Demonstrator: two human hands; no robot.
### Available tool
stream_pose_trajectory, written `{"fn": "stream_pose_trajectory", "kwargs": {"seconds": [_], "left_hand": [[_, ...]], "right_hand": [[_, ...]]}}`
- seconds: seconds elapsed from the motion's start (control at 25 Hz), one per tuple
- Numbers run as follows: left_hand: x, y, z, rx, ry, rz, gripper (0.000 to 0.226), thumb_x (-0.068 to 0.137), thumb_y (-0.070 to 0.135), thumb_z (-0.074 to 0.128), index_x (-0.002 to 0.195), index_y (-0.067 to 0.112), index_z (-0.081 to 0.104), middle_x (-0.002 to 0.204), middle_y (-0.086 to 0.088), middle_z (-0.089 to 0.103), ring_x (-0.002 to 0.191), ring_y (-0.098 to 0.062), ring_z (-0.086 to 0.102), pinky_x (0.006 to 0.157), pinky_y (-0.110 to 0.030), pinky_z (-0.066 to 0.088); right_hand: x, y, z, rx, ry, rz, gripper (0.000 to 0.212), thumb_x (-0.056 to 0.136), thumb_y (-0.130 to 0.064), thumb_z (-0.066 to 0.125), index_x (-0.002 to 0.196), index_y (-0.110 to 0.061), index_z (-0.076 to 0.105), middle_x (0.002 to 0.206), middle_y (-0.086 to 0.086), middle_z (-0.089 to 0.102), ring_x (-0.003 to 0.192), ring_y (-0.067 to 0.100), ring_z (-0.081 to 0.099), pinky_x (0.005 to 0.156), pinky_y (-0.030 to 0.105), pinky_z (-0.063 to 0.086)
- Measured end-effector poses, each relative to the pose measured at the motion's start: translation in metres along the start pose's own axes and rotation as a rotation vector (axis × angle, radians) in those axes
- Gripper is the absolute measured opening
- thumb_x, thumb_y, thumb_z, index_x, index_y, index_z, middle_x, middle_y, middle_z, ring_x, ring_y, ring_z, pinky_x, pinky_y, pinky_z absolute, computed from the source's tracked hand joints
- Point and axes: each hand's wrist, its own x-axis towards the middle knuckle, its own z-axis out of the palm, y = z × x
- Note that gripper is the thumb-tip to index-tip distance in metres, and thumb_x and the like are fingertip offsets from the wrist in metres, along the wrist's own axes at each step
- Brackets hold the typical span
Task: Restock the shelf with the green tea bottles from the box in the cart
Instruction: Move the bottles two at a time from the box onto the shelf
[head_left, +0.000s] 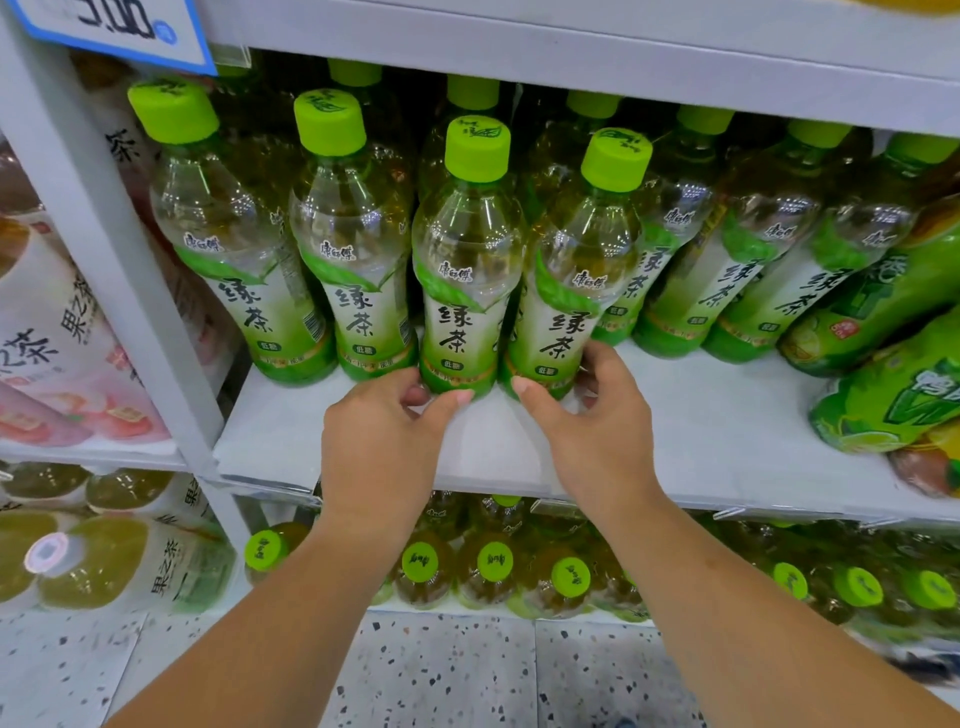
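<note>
head view:
left hand (382, 441): fingertips curled round the base of one green tea bottle (465, 260)
right hand (587, 421): gripping the base of the neighbouring bottle (576, 270)
bottles: clear, lime caps, green-white labels, upright on the shelf (701, 415)

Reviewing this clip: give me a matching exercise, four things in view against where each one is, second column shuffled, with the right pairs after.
Things:
1. left hand
2. right hand
3. price tag
4. pink-labelled bottles

Places:
A. top left, on the upper shelf edge
B. at the base of the third front-row green tea bottle
C. in the bay left of the white upright
D. at the base of the fourth front-row green tea bottle

Pairs: 1-B, 2-D, 3-A, 4-C
</note>
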Motion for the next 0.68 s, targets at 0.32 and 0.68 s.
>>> {"fn": "stream_pose_trajectory", "kwargs": {"seconds": [0.32,0.68], "left_hand": [[-0.0017,0.0015,0.0031,-0.038,0.067,-0.032,0.025,0.078,0.049,0.078,0.082,0.025,0.076,0.074,0.012,0.068,0.070,-0.008,0.061,0.073,-0.037,0.055],[-0.0001,0.0023,-0.0011,-0.061,0.023,-0.083,0.028,0.078,0.048,0.079,0.081,0.020,0.077,0.073,0.010,0.068,0.073,-0.011,0.063,0.071,-0.031,0.052]], "right_hand": [[-0.0017,0.0004,0.0027,-0.046,0.034,-0.043,0.054,0.075,-0.050,0.080,0.123,-0.033,0.061,0.113,-0.019,0.070,0.105,-0.001,0.064,0.092,0.030,0.055],[-0.0020,-0.0023,0.0003,-0.034,0.031,-0.009,0.053,0.074,-0.046,0.084,0.121,-0.034,0.063,0.110,-0.021,0.070,0.101,-0.008,0.062,0.084,0.011,0.046]]}}
